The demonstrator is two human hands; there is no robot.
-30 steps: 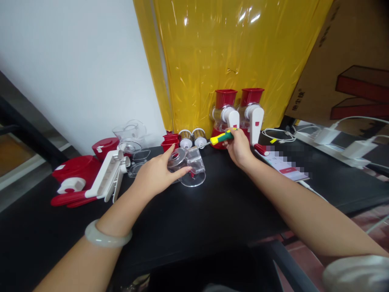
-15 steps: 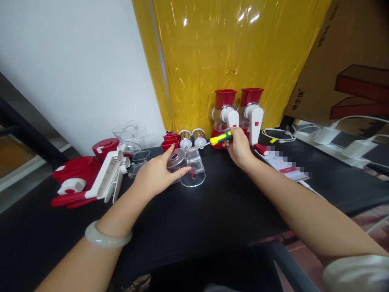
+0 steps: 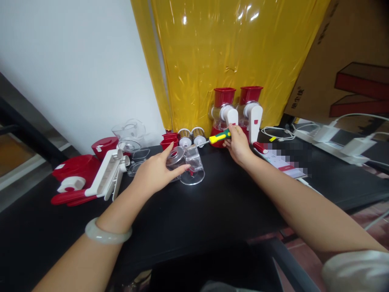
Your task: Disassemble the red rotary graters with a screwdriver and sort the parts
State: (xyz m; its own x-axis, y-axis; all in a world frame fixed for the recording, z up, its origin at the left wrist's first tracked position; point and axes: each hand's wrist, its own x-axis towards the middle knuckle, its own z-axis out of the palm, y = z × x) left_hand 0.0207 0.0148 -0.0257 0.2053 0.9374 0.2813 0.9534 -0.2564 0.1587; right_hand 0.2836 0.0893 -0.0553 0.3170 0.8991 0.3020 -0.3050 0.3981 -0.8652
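Observation:
My left hand [image 3: 158, 170] grips a clear plastic grater housing [image 3: 196, 160] lying on its side on the black table, thumb and forefinger spread around it. A small red part shows through the plastic near its round base. My right hand [image 3: 238, 144] is closed around the yellow and green handle of a screwdriver [image 3: 220, 136]. The screwdriver points left, its metal shaft reaching the upper side of the housing. Whether the tip sits on a screw is too small to tell. Just behind the housing are two drum graters [image 3: 198, 136] and red hoppers [image 3: 169, 140].
Two assembled red and white rotary graters [image 3: 256, 117] stand behind my right hand. Red bases [image 3: 77, 170], white handles [image 3: 103, 176] and clear housings [image 3: 129, 132] lie at left. A phone [image 3: 285, 164] and a power strip [image 3: 331, 148] with cables are at right.
Both hands, the housing and the screwdriver keep nearly the same positions. The whole view has shifted very slightly.

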